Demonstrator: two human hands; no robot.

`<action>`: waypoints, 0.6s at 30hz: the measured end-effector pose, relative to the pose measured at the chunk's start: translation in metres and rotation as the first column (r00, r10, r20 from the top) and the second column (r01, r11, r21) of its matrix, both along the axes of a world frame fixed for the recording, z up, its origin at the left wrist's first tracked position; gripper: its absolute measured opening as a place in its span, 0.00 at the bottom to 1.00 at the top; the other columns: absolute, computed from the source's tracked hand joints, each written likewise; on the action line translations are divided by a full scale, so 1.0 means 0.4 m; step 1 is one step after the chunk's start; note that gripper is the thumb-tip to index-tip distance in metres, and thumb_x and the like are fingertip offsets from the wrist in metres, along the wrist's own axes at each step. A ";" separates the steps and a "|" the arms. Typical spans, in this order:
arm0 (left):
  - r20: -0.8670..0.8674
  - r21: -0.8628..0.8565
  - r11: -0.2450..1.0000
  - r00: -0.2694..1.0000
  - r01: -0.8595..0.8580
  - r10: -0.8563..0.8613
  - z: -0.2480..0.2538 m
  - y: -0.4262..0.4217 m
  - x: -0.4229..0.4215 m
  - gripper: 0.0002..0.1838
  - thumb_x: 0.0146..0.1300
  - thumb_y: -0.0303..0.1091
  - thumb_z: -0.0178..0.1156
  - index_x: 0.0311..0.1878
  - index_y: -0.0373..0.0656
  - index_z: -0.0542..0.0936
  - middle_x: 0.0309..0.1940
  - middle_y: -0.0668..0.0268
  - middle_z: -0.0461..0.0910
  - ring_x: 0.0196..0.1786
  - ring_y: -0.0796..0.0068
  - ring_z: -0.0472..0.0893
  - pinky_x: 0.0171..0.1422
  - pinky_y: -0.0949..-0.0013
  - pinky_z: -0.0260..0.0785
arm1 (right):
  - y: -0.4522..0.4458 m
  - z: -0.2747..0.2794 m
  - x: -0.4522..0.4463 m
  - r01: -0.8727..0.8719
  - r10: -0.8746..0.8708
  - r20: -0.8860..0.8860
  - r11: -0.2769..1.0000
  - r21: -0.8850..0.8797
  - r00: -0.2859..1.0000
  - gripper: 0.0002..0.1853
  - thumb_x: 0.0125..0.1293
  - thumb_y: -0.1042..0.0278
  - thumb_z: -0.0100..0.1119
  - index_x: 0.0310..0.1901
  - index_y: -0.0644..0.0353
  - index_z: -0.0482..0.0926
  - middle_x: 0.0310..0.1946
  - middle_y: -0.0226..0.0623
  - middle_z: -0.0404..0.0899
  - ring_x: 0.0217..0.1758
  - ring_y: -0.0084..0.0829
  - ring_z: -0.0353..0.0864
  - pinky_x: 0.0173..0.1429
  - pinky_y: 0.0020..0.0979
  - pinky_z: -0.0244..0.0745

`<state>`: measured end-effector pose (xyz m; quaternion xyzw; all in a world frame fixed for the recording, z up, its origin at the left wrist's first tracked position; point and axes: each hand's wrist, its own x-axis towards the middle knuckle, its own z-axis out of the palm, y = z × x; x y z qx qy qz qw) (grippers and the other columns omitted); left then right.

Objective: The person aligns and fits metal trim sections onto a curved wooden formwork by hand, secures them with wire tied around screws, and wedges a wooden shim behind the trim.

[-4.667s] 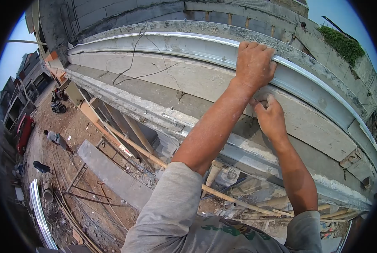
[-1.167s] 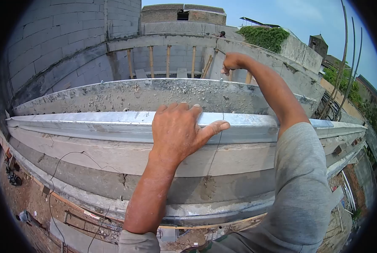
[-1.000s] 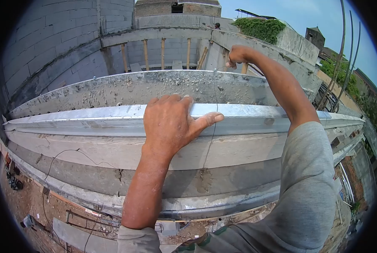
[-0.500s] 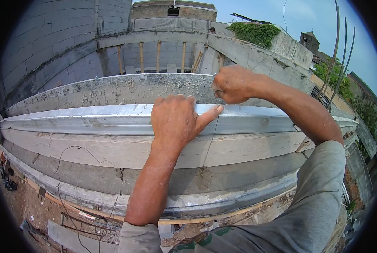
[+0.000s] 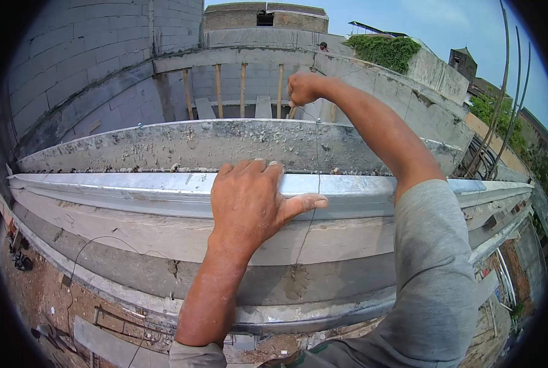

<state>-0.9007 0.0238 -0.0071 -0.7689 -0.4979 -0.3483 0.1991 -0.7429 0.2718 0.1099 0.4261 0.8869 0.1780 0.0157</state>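
Observation:
A long silvery metal channel (image 5: 133, 184) runs across in front of me. My left hand (image 5: 246, 202) grips its top, fingers hooked over the far edge, thumb stretched right. Beside that thumb a thin wire (image 5: 318, 153) rises from the lower concrete, across the channel, to the far concrete beam (image 5: 225, 147). My right hand (image 5: 304, 87) is raised beyond that beam, closed around the wire's upper end. From the beam's top edge the wire bends up toward this hand. Its exact end is hidden in the fist.
Below the channel lies a pale wooden board (image 5: 163, 242). A loose curved wire (image 5: 90, 245) hangs at left. Upright steel bars (image 5: 510, 92) stand at right, and wooden props (image 5: 243, 92) at the back. Rubble covers the ground far below. A person's head (image 5: 323, 46) shows behind the far wall.
My right hand has moved up, away and slightly left with the wire, off the channel's area. My left hand stays on the channel. The view has tilted, so the channel appears lower.

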 end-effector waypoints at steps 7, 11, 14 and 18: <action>0.002 0.020 0.999 0.999 -0.034 0.034 -0.008 0.005 0.005 0.49 0.43 0.85 0.53 0.30 0.37 0.85 0.18 0.61 0.76 0.24 0.66 0.77 0.30 0.60 0.68 | -0.133 -0.004 0.325 0.162 -0.206 -0.347 0.975 -0.150 0.915 0.12 0.58 0.62 0.63 0.23 0.61 0.83 0.22 0.42 0.81 0.28 0.40 0.78 0.39 0.42 0.70; 0.012 0.013 0.999 0.999 -0.037 0.037 -0.006 0.009 0.003 0.50 0.44 0.85 0.51 0.30 0.37 0.85 0.18 0.61 0.77 0.24 0.66 0.77 0.29 0.60 0.68 | -0.360 -0.022 0.289 0.168 -0.141 -0.285 0.983 0.072 0.948 0.13 0.60 0.65 0.60 0.23 0.65 0.77 0.18 0.41 0.76 0.27 0.38 0.77 0.37 0.44 0.68; 0.022 -0.018 0.999 0.999 -0.029 0.029 -0.004 0.001 0.006 0.50 0.43 0.86 0.52 0.31 0.37 0.85 0.19 0.61 0.78 0.25 0.66 0.78 0.31 0.61 0.69 | -0.461 -0.020 0.205 0.091 -0.106 -0.130 0.989 -0.119 0.986 0.13 0.60 0.68 0.58 0.21 0.66 0.74 0.15 0.43 0.72 0.24 0.38 0.74 0.34 0.44 0.66; 0.026 0.006 1.000 1.000 -0.004 0.004 -0.006 -0.002 -0.001 0.50 0.41 0.85 0.53 0.32 0.38 0.85 0.20 0.61 0.79 0.26 0.66 0.79 0.36 0.61 0.70 | -0.416 0.004 0.015 0.031 -0.025 0.029 0.975 -0.220 0.999 0.11 0.56 0.70 0.59 0.19 0.66 0.74 0.14 0.42 0.70 0.20 0.38 0.71 0.31 0.45 0.65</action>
